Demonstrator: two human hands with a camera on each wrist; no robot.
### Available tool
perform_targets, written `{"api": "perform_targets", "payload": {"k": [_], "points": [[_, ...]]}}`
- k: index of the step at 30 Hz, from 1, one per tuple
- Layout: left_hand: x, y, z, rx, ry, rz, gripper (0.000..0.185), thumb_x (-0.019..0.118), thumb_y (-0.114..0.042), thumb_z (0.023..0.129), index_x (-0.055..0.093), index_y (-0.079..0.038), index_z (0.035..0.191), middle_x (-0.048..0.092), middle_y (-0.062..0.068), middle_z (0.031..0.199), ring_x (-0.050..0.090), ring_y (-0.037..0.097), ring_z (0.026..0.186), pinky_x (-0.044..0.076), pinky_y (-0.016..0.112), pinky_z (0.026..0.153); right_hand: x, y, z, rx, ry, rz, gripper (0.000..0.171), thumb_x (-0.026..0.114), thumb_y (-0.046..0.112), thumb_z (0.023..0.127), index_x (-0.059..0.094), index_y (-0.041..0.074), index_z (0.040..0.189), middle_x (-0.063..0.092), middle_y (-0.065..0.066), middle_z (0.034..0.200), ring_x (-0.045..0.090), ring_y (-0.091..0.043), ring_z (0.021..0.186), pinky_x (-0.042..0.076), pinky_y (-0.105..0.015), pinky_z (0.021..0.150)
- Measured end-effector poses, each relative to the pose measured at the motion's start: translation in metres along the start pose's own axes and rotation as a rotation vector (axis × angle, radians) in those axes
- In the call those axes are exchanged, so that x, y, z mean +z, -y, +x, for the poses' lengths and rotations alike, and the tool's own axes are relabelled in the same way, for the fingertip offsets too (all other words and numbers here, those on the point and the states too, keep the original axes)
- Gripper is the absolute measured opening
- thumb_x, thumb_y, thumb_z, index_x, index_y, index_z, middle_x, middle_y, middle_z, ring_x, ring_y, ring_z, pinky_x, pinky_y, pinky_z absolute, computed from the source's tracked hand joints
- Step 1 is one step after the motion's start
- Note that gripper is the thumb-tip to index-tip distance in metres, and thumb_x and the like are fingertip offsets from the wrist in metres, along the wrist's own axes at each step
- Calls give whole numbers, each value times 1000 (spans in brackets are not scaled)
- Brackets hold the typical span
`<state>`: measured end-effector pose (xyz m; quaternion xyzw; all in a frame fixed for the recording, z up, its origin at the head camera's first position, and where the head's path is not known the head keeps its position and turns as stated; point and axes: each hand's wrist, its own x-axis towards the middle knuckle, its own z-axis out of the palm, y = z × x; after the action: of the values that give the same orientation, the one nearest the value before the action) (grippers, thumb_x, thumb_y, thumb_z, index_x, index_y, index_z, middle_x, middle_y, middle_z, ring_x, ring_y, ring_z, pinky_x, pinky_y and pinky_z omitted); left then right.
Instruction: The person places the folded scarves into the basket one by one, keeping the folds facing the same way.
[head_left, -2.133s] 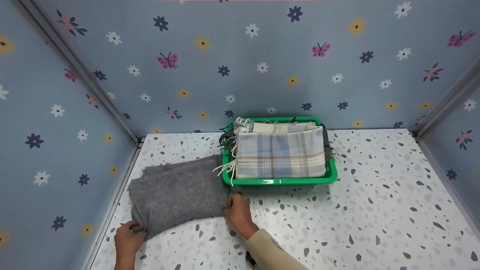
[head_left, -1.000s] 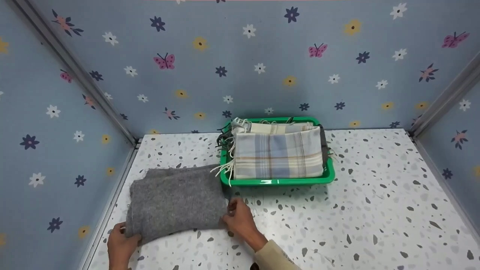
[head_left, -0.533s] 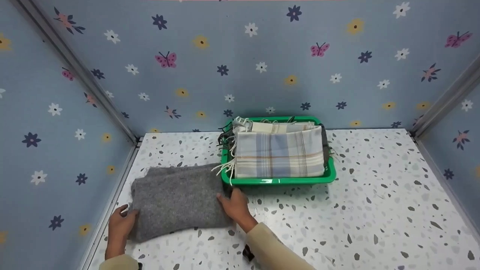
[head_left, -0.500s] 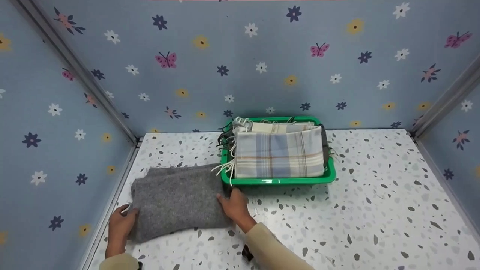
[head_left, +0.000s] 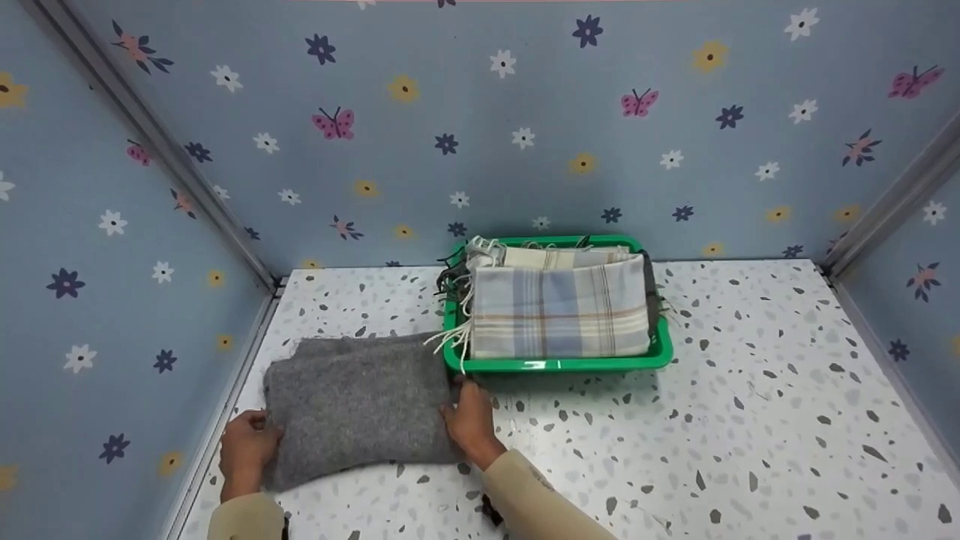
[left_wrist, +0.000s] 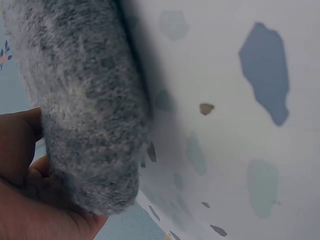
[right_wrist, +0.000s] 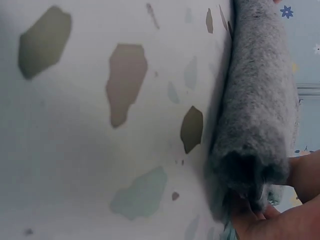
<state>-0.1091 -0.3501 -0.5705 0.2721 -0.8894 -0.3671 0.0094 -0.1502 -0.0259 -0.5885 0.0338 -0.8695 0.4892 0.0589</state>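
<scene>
Head view: taken from above and behind the hands, angled forward and down; the whole speckled tabletop [head_left: 750, 420] and three patterned walls are covered. Left wrist view: set very close, low along the tabletop [left_wrist: 240, 125], rotated sideways. Right wrist view: likewise close and rotated. The folded grey cloth [head_left: 352, 401] [left_wrist: 90, 115] [right_wrist: 260, 115] is shared by all three.

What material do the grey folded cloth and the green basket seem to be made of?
Grey folded cloth: probably wool or felted fleece, matte; the fuzzy, mottled nap shows in both wrist views. Green basket: likely moulded plastic, glossy; its smooth rim carries a bright highlight.
</scene>
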Motion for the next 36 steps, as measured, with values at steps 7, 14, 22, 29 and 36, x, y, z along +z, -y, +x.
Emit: {"api": "perform_targets", "payload": {"k": [7,14,22,29,36], "points": [[-2,1,-3,-27,32,28,39,61,-9,99,58,10,134,60,33,128,63,46,98,48,59,82,-1,-1,-7,44,58,24,42,76,-9,88,61,-11,128,68,-29,122,67,-44,116,56,-52,96],[0,0,-6,-65,45,62,38,62,-8,98,59,9,132,62,31,127,64,43,95,48,59,81,-7,-3,-15,14,58,27,41,74,-12,87,60,-11,126,67,-31,120,67,-46,115,55,-56,96],[0,1,-12,-101,88,81,40,63,-9,98,58,8,133,61,32,131,64,47,101,48,61,82,-14,-7,-25,-25,74,23,38,75,-14,85,62,-7,120,69,-29,113,69,-46,108,56,-57,88],[-3,4,-17,-101,126,89,39,65,-6,95,59,10,130,61,33,129,65,43,94,50,59,78,-20,-10,-34,-37,125,29,37,74,-15,85,60,-4,119,69,-26,115,68,-41,111,57,-54,89],[-3,6,-23,-103,160,91,41,66,-5,94,58,11,131,59,34,131,64,47,99,50,59,80,-26,-11,-44,-28,144,35,36,75,-14,85,61,-3,116,69,-23,114,68,-39,110,57,-52,89]]}}
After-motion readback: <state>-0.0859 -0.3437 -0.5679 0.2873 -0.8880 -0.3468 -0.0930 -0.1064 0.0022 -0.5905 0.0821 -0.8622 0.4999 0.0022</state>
